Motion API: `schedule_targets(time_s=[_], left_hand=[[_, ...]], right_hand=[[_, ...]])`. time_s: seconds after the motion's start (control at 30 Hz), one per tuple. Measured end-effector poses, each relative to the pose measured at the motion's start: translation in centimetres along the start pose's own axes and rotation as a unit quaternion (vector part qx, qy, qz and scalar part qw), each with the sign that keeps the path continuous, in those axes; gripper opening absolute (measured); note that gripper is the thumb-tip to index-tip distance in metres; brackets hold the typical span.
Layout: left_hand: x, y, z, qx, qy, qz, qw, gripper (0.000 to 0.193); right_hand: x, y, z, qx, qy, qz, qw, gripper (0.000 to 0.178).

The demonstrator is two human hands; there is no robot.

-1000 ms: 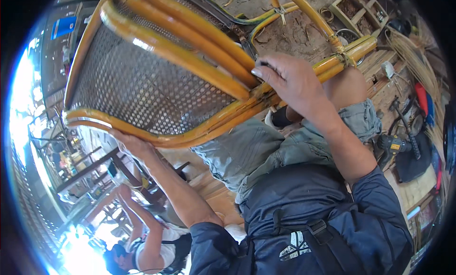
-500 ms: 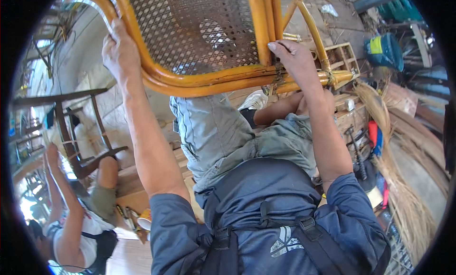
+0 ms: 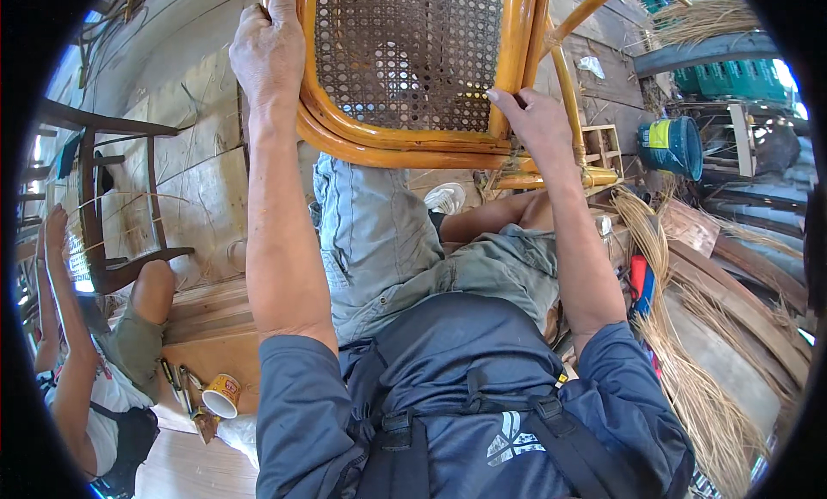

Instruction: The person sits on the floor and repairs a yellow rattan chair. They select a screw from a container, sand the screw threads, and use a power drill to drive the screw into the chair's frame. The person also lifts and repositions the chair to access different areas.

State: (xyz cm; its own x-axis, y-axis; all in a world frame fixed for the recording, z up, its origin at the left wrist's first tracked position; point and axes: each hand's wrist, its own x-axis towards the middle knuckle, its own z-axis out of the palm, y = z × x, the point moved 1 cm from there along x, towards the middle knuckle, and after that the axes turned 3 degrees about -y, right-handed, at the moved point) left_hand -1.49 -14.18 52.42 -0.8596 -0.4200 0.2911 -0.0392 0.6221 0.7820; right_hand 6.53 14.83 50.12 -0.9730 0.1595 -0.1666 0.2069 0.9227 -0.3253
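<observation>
A yellow-brown rattan chair frame (image 3: 405, 153) with a dark woven cane panel (image 3: 405, 60) rests across my lap, reaching past the top of the view. My left hand (image 3: 271, 47) is wrapped round its curved left rail. At the lower right corner, where several poles meet, my right hand (image 3: 536, 120) has its fingers closed on the upright pole beside the panel. Dark binding (image 3: 519, 159) shows at that joint, just below the fingers. Part of my right fingertips is hidden behind the pole.
On the left, another person (image 3: 77, 361) works at a dark wooden chair frame (image 3: 103, 198). Tools (image 3: 183, 383) and a yellow cup (image 3: 222, 396) lie near that person. To the right are a blue-green bucket (image 3: 672, 148), a bundle of pale fibre strands (image 3: 689, 396) and a red-handled tool (image 3: 637, 275).
The chair frame has turned more upright and shifted right in view. My left hand has moved up and right with its rail; my right hand stays near the corner, slightly lower.
</observation>
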Motion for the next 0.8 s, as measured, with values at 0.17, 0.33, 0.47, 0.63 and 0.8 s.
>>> schedule_targets(time_s=[0.17, 0.33, 0.47, 0.63, 0.8], left_hand=[[-0.1, -0.3, -0.1, -0.015, 0.001, -0.001, 1.000, 0.060], [-0.2, 0.1, -0.4, 0.006, -0.012, -0.013, 1.000, 0.058], [-0.3, -0.3, 0.0, -0.007, 0.003, 0.012, 1.000, 0.056], [-0.3, -0.2, -0.6, -0.029, -0.007, -0.018, 0.999, 0.055], [0.4, -1.2, 0.0, -0.008, 0.006, -0.011, 1.000, 0.056]], right_hand=[[0.3, 0.4, 0.6, -0.057, -0.005, -0.006, 0.998, 0.059], [0.4, 0.9, 0.5, -0.040, -0.021, -0.029, 0.999, 0.058], [0.0, 0.6, 0.0, -0.025, -0.032, -0.018, 0.999, 0.056], [0.0, 5.4, 0.3, 0.160, 0.002, -0.037, 0.986, 0.046], [-1.1, 18.6, 0.5, 0.085, 0.205, 0.011, 0.975, 0.039]])
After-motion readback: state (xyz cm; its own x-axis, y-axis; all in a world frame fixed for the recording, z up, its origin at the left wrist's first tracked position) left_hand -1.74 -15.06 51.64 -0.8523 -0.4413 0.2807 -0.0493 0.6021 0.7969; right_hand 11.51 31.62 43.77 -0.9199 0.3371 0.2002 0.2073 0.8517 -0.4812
